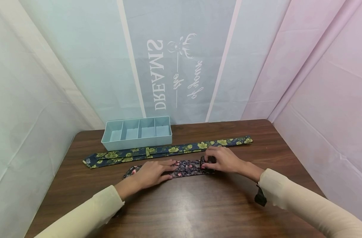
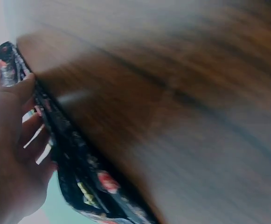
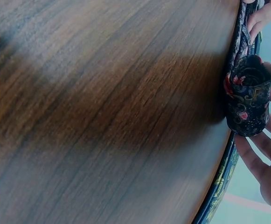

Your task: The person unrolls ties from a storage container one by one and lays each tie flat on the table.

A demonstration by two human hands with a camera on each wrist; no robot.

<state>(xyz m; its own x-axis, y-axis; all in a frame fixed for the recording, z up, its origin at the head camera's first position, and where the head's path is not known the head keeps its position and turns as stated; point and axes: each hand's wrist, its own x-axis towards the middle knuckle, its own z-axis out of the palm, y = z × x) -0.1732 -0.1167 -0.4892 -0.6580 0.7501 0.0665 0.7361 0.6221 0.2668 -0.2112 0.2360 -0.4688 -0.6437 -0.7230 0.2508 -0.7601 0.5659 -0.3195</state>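
A dark necktie with pink and red flowers (image 1: 187, 168) lies across the table, its right end wound into a roll (image 3: 248, 100). My right hand (image 1: 225, 159) grips that roll, thumb and fingers around it. Flat over the unrolled part rests my left hand (image 1: 152, 173), fingers stretched out and pointing right; in the left wrist view the tie (image 2: 86, 158) runs beneath and beyond it. Just behind lies a second necktie (image 1: 173, 149), navy with yellow-green flowers, stretched out lengthwise with its wide tip at the left.
A pale blue box (image 1: 136, 143) with several compartments stands at the back left of the brown wooden table (image 1: 184, 205), close behind the navy tie. A printed curtain (image 1: 181, 19) hangs along the back, and pale cloth walls rise on both sides.
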